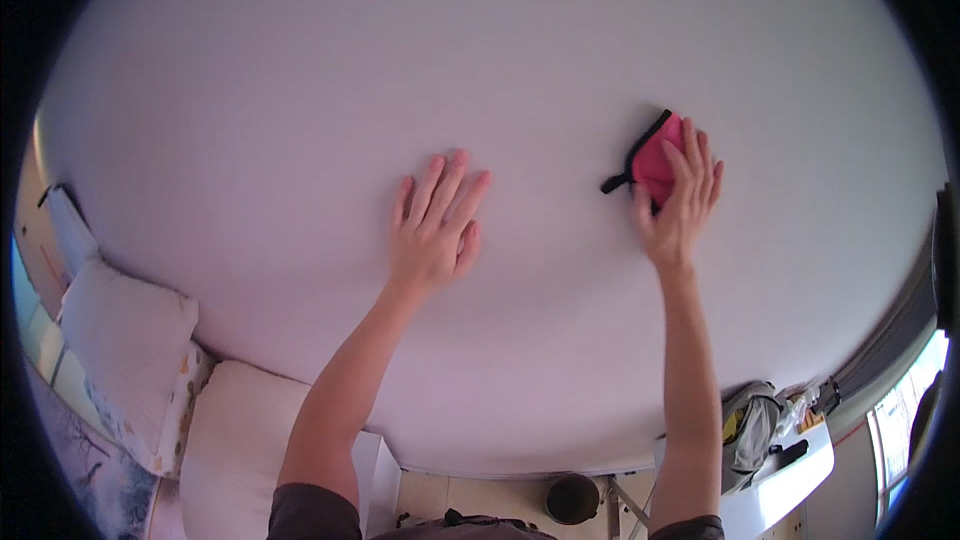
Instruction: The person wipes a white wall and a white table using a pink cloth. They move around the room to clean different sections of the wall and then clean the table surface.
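Note:
A plain pale wall (480, 52) fills most of the view before me. My left hand (431, 229) rests palm-down against it near the middle, fingers spread and holding nothing. Further right, my right hand (686, 191) holds a pink cloth (651, 165) against the wall. The cloth has a black bound edge and a short black loop that sticks out to the left. Part of it is hidden under my fingers.
Lower left are a pale pillow (131, 330) and a large cushion (236, 435), beside a white cabinet (379, 476). A black bin (572, 499) stands on the floor. At right, a white table (787, 491) bears a grey backpack (750, 435), near a window (907, 405).

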Tool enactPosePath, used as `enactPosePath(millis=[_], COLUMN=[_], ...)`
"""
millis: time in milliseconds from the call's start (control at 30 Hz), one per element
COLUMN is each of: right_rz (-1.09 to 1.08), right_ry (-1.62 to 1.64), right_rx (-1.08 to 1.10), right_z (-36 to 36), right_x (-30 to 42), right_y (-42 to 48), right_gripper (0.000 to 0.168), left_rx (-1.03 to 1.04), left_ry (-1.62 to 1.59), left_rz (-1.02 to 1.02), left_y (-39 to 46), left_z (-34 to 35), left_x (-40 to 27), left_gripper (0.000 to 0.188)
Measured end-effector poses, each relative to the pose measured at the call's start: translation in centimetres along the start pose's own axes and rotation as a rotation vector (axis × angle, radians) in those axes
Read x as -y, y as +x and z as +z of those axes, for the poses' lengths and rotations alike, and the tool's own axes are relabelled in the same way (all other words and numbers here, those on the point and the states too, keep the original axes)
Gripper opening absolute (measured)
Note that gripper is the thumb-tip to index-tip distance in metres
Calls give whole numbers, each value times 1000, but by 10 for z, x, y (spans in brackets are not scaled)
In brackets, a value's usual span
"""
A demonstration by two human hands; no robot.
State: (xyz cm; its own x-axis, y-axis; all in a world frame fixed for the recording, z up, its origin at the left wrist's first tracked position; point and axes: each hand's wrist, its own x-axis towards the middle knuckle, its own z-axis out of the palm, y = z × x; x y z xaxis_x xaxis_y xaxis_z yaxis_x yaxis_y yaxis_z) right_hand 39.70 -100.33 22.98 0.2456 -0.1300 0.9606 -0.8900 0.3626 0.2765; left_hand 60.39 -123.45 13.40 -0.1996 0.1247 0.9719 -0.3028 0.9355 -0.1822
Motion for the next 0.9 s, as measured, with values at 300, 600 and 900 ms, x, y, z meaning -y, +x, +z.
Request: enactPosePath(millis=[300, 600, 900], right_rz=[-232, -320, 284], right_ry=[14, 24, -56], right_rx=[225, 212, -300], right_z=[51, 45, 4], right_x=[129, 109, -11], right_y=[-32, -7, -4], right_gripper=[64, 54, 65], left_rx=[-34, 21, -16], left_ry=[-159, -124, -64], left_rz=[-67, -23, -12], left_y=[-5, -8, -6], left_z=[1, -1, 0], left_x=[1, 3, -5], left_gripper=[61, 58, 57])
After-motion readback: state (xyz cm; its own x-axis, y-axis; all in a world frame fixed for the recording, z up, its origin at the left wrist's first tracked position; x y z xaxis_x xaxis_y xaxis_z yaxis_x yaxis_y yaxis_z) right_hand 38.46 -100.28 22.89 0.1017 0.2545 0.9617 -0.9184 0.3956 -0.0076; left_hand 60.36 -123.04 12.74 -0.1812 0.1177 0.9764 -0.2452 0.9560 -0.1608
